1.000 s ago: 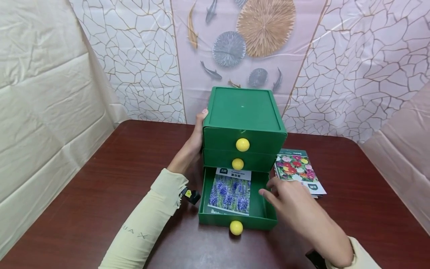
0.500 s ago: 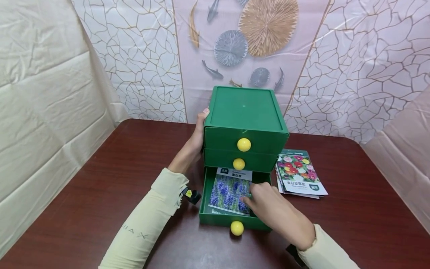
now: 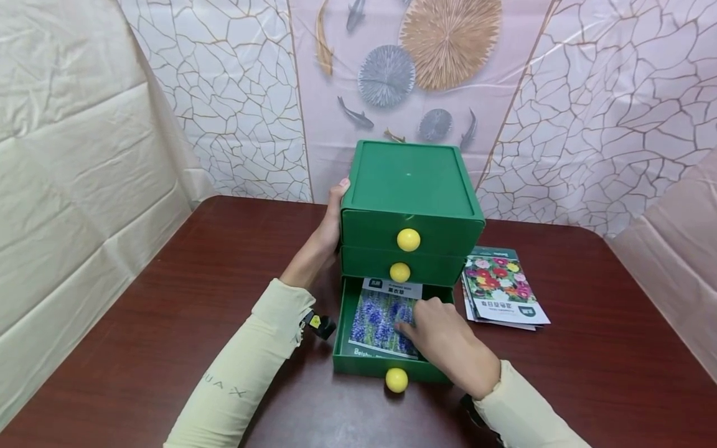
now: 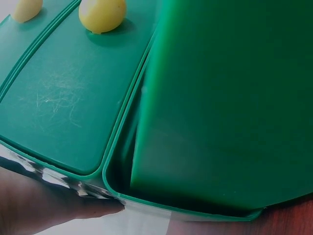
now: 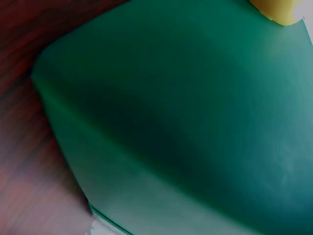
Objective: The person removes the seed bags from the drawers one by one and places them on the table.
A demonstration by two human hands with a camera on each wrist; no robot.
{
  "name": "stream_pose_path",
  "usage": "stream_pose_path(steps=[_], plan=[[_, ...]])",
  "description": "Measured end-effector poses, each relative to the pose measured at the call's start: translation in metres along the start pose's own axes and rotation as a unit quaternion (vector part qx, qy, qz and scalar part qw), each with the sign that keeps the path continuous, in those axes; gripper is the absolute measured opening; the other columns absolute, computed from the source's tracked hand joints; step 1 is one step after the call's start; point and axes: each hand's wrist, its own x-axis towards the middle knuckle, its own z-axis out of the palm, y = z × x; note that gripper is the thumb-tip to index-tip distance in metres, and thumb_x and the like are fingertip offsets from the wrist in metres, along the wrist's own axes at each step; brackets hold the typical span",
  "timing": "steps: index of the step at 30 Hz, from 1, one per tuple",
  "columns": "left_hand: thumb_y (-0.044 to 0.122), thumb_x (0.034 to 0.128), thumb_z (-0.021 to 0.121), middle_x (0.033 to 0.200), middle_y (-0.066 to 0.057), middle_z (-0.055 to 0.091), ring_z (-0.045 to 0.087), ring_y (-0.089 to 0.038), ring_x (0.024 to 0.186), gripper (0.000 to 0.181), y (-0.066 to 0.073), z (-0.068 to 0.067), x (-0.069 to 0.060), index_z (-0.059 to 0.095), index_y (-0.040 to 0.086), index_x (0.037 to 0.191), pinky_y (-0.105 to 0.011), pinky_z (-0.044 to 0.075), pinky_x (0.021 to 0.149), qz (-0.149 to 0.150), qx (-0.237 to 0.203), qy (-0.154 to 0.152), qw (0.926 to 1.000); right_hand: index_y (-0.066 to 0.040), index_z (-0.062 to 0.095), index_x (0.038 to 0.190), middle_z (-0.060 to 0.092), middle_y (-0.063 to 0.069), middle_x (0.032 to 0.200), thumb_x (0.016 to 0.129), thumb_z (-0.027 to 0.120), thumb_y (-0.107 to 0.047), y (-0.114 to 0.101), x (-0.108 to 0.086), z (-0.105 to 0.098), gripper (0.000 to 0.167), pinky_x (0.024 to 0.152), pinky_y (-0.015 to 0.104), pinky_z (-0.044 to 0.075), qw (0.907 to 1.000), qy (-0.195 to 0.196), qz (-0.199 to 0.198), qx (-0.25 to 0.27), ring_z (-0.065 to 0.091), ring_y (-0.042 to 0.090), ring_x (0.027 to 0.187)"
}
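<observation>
A green drawer cabinet [image 3: 411, 180] with yellow ball knobs stands on the table, its bottom drawer [image 3: 364, 366] pulled out. In that drawer lies a flower seed packet [image 3: 378, 320] with a picture of purple lavender. My left hand [image 3: 329, 225] rests along the cabinet's left side, also seen as a hand [image 4: 44, 205] at the lower left of the left wrist view. My right hand [image 3: 439, 333] reaches into the drawer over the packet's right edge, thumb over the picture. Its other fingertips are hidden. The right wrist view shows the drawer's green outer wall [image 5: 171, 98].
A stack of seed packets [image 3: 502, 289], a colourful flower picture on top, lies on the table right of the cabinet. The dark red wooden table [image 3: 235, 267] extends to both sides. A patterned cloth [image 3: 241, 99] hangs behind it.
My right hand has moved left from the drawer's right edge to over the lavender packet. My left hand stays on the cabinet's side. The packet has not visibly shifted in the drawer.
</observation>
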Motion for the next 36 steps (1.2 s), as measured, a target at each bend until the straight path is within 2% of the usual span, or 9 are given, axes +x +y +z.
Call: stream_pose_path(steps=[7,13,21,27,31,34,36], plan=[[0.072,0.0966,0.026,0.161,-0.004,0.033,0.037,-0.021,0.137,0.081,0.0014,0.0006,-0.0008,0.019,0.036,0.169,-0.046,0.027,0.118,-0.01,-0.006,0.005,0.9999,-0.012,0.05,0.052,0.029,-0.006,0.049,0.094,0.081,-0.039,-0.003,0.0029,0.0045,0.058,0.042,0.023,0.025,0.9999,0.014,-0.005,-0.004,0.034,0.009,0.041],[0.075,0.0944,0.027,0.156,-0.005,0.037,0.041,-0.022,0.131,0.083,0.0024,0.0004,-0.0002,0.023,0.035,0.167,-0.045,0.031,0.114,-0.019,-0.003,0.008,0.9998,-0.012,0.054,0.056,0.029,-0.005,0.053,0.091,0.084,-0.037,-0.0016,0.0041,0.0022,0.052,0.045,0.025,0.025,0.9999,0.008,-0.004,-0.013,0.034,0.009,0.045],[0.074,0.096,0.024,0.134,-0.007,0.048,0.052,-0.02,0.109,0.081,0.0003,0.0003,0.0001,0.034,0.026,0.16,-0.041,0.04,0.102,-0.019,-0.018,-0.004,0.9996,-0.011,0.061,0.064,0.034,-0.003,0.058,0.091,0.084,-0.031,0.0004,0.0054,0.0005,0.041,0.049,0.027,0.028,0.9998,-0.013,0.012,-0.009,0.037,0.011,0.051],[0.072,0.0964,0.023,0.108,-0.004,0.055,0.059,-0.015,0.085,0.076,0.0013,-0.0024,-0.0028,0.047,0.015,0.14,-0.034,0.048,0.087,-0.016,-0.031,-0.008,0.9994,-0.011,0.06,0.065,0.045,0.001,0.065,0.091,0.084,-0.034,-0.0026,0.0083,0.0012,0.042,0.051,0.031,0.036,0.9988,-0.003,0.017,-0.046,0.046,0.015,0.057],[0.072,0.0972,0.022,0.113,-0.005,0.054,0.058,-0.016,0.09,0.077,0.0009,-0.0027,-0.002,0.045,0.016,0.145,-0.034,0.048,0.089,-0.013,-0.025,-0.012,0.9995,-0.01,0.06,0.069,0.05,0.004,0.067,0.089,0.086,-0.036,-0.0028,0.0082,0.0011,0.042,0.05,0.033,0.04,0.9984,0.019,0.015,-0.051,0.052,0.018,0.057],[0.073,0.0979,0.021,0.132,-0.005,0.047,0.054,-0.018,0.104,0.081,0.0009,-0.0018,-0.0019,0.028,0.026,0.163,-0.038,0.043,0.099,-0.02,-0.01,-0.013,0.9997,-0.009,0.058,0.071,0.046,0.003,0.064,0.088,0.087,-0.036,-0.0006,0.0081,-0.0004,0.043,0.048,0.032,0.037,0.9989,0.029,0.01,-0.036,0.05,0.018,0.054],[0.073,0.0985,0.021,0.142,-0.006,0.043,0.05,-0.02,0.114,0.082,0.0012,-0.0007,-0.0013,0.021,0.029,0.167,-0.042,0.039,0.105,-0.019,-0.001,-0.015,0.9997,-0.01,0.055,0.068,0.041,0.001,0.061,0.089,0.086,-0.035,0.0021,0.0088,-0.0018,0.045,0.047,0.03,0.032,0.9996,0.024,0.011,-0.014,0.045,0.015,0.052]])
